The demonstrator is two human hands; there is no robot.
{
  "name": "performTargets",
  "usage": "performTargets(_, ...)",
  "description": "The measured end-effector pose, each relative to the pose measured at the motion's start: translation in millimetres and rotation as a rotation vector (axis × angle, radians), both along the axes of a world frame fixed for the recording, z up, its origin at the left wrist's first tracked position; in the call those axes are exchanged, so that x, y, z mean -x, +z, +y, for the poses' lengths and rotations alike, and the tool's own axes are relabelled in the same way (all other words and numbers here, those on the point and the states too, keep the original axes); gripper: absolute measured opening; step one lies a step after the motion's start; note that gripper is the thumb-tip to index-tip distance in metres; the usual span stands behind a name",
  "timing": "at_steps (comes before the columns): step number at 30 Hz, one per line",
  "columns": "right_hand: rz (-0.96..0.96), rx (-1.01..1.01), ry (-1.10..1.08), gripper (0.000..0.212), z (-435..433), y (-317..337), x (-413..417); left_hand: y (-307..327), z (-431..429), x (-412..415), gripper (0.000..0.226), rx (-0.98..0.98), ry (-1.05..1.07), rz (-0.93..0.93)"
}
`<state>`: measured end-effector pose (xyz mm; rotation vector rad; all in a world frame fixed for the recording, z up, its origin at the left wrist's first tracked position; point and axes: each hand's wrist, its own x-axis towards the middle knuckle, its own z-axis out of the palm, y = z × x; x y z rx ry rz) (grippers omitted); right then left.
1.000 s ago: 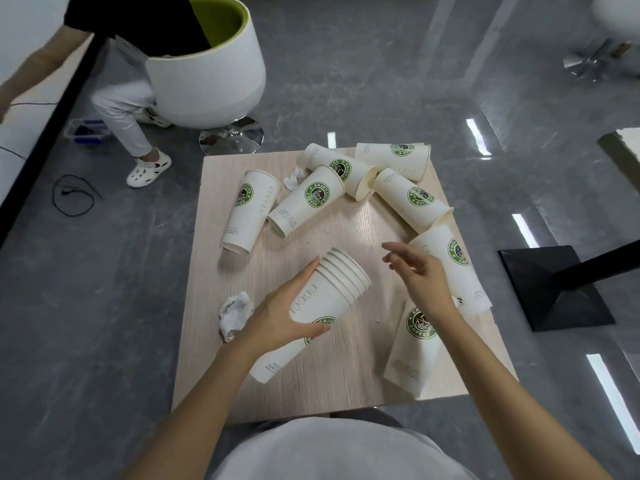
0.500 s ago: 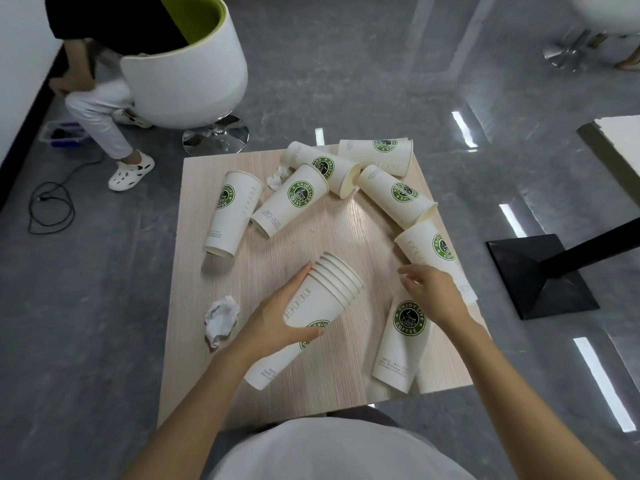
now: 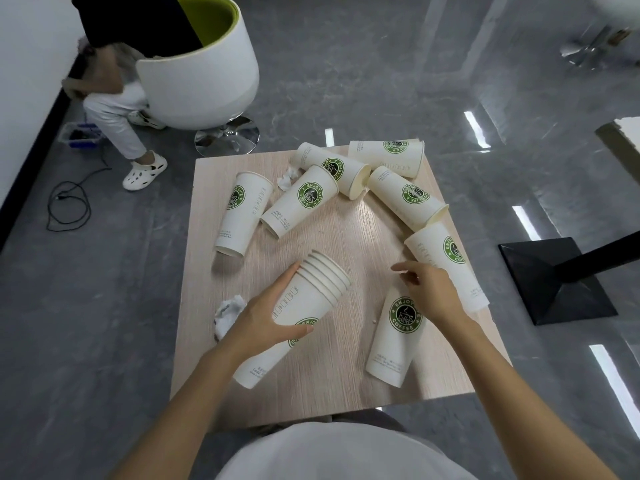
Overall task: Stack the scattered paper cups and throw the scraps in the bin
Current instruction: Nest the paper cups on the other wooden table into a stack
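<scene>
The left hand grips the nested stack tilted over the counter, while the right hand hovers loose and empty above a lying cup, which looks light and crushable and is probably best held near its stiffer rim.

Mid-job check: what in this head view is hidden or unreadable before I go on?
- Bin: nowhere in the head view; its place is unknown.
- Stack in the left hand: rims crowd together, exact count unclear.
- Right hand: its back hides whether it touches the cup below.
- Far scrap: partly behind the neighbouring cup.
- Small print on the cups: too small to read.
</scene>
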<state>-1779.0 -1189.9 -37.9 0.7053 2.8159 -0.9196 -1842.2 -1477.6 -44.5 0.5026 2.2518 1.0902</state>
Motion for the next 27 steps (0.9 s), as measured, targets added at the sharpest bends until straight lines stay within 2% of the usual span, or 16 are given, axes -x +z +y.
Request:
performTargets(7,0.279,0.085,-0.082,0.028,-1.8,20.6,15.0,0.0,-24.8,4.3,0.106,0.061,0.025,-0.022)
performTargets(14,0.601,0.27,-0.36,0.026,0.1,38.3,32.7,4.4,-40.5,1.5,0.107,0.089,0.01,-0.055)
performTargets(20,0.639,0.41,-0.365,0.027,-22.0,36.1,41.1,6.0,-36.5,-1.7,0.108,0.059,-0.017,-0.036)
performTargets(27,0.564,0.541,-0.198,0.025,-50.2,24.8,38.1,12.4,-27.1,-5.1,0.106,0.01,-0.035,-0.009)
